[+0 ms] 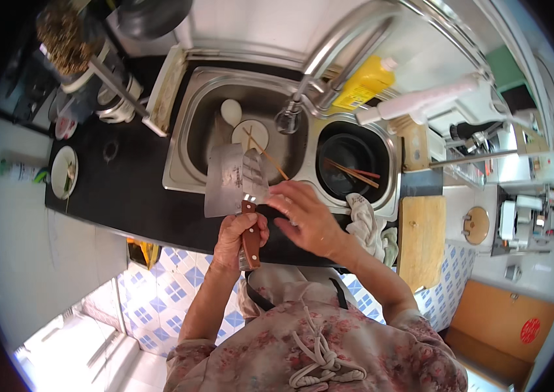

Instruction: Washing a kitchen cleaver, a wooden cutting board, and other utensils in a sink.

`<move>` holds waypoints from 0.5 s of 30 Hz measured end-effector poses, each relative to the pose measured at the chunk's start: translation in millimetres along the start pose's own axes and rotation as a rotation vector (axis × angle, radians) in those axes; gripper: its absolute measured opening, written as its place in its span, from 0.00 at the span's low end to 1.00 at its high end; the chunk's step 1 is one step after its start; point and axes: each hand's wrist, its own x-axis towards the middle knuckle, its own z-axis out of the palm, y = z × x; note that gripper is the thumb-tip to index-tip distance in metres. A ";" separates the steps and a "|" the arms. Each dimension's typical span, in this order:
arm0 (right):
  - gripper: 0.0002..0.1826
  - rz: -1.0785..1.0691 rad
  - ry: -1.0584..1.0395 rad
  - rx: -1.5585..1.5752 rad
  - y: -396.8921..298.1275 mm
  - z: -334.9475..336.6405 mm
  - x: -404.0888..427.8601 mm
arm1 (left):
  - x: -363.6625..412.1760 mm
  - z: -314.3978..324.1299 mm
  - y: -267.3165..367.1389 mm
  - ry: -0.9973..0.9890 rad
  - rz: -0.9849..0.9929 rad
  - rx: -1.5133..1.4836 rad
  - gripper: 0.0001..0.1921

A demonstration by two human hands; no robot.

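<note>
My left hand (238, 236) grips a brown riveted wooden handle (252, 240). Above the fist rises the broad steel blade of a cleaver (223, 181). A second, narrower metal blade (255, 176) with dark slots or reflections lies against it; whether it belongs to a separate tool I cannot tell. To the right, my right hand (308, 218) has its fingers apart near that blade's edge, holding nothing visible. Beyond the blades, the large steel sink basin (286, 157) contains a white spoon or ladle (231, 112), a small white dish (263, 131) and wooden chopsticks (272, 159).
The small basin holds a black bowl (340, 169) with chopsticks (355, 174) across it. A curved faucet (323, 54) overhangs the sink. Cloths (362, 220) drape over the counter edge beside a wooden board (421, 240). A white plate (65, 166) with food sits left.
</note>
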 end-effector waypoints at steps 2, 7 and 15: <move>0.34 -0.091 -0.008 -0.056 -0.5 0.2 -12.6 | 7.6 14.6 -10.2 -0.005 -0.005 0.173 0.14; 0.39 -0.032 0.004 -0.005 -4.8 16.2 -34.2 | 1.3 18.3 -25.6 -0.092 0.011 0.168 0.19; 0.41 -0.075 -0.002 -0.065 9.4 12.1 -48.3 | 10.2 26.8 -33.7 -0.269 -0.128 -0.005 0.17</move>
